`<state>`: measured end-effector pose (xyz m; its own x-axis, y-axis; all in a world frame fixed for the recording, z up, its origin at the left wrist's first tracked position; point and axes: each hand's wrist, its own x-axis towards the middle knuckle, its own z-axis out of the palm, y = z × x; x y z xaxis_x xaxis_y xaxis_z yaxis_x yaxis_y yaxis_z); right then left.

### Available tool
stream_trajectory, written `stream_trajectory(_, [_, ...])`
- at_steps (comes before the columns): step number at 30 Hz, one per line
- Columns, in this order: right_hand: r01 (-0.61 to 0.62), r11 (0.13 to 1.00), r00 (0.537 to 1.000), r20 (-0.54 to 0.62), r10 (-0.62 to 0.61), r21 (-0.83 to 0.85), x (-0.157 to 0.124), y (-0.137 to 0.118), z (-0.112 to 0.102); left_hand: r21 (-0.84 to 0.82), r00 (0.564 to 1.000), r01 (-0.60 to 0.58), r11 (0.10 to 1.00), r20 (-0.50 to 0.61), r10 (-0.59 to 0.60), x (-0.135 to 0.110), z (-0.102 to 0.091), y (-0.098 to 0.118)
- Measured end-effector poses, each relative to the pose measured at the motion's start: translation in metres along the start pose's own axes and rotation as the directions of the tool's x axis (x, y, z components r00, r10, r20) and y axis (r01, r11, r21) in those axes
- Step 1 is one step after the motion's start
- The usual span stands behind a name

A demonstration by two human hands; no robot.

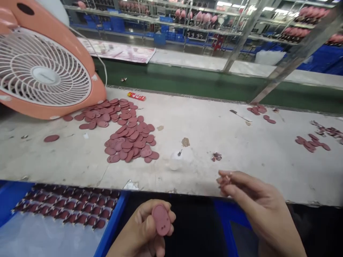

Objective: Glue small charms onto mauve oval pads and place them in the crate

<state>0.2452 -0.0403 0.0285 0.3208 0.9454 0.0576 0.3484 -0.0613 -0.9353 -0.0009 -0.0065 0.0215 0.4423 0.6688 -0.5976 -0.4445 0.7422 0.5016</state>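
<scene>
My left hand [144, 228] is closed on a dark pink oval disc [161, 219] with small holes, pinched between thumb and fingers in front of the table's near edge. My right hand [254, 200] is held over that edge with thumb and fingertips pinched on a small reddish-brown piece [226, 180], too small to make out. Beyond it on the table lies a little cluster of dark metallic bits [216, 156]. A large heap of similar oval discs [131, 139] spreads over the left half of the table, reaching to the fan.
An orange fan [92, 82] stands at the left. A blue bin [112, 221] at lower left holds rows of assembled oval pieces [72, 205]. Small groups of discs [312, 142] and metallic bits [328, 130] lie at right. A slanted metal post [289, 57] rises behind the table.
</scene>
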Motion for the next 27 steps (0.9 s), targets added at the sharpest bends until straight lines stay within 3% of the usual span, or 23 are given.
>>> stream_trajectory(3, [0.037,0.972,0.941,0.319,-0.112,0.231,-0.008,-0.03,0.02,-0.019,0.995,0.04,0.999,0.091,-0.038,0.001,-0.002,-0.004])
stream_trajectory(5, [0.044,0.954,0.895,0.412,-0.169,0.296,-0.008,-0.044,0.032,-0.037,0.993,0.057,0.998,0.103,-0.053,0.001,-0.001,-0.005])
stream_trajectory(12, [0.058,0.965,0.83,0.525,-0.189,0.254,0.003,-0.055,0.051,-0.056,0.993,0.082,0.995,0.094,-0.076,-0.004,0.001,0.0])
stream_trajectory(20, [0.125,0.977,0.778,0.594,-0.205,0.173,0.008,-0.055,0.048,-0.077,0.991,0.116,0.99,0.081,-0.11,-0.002,0.003,0.0])
stream_trajectory(27, [0.263,0.962,0.73,0.636,-0.248,0.073,0.01,-0.062,0.045,-0.04,0.99,0.135,0.99,0.038,-0.133,-0.003,0.007,0.001])
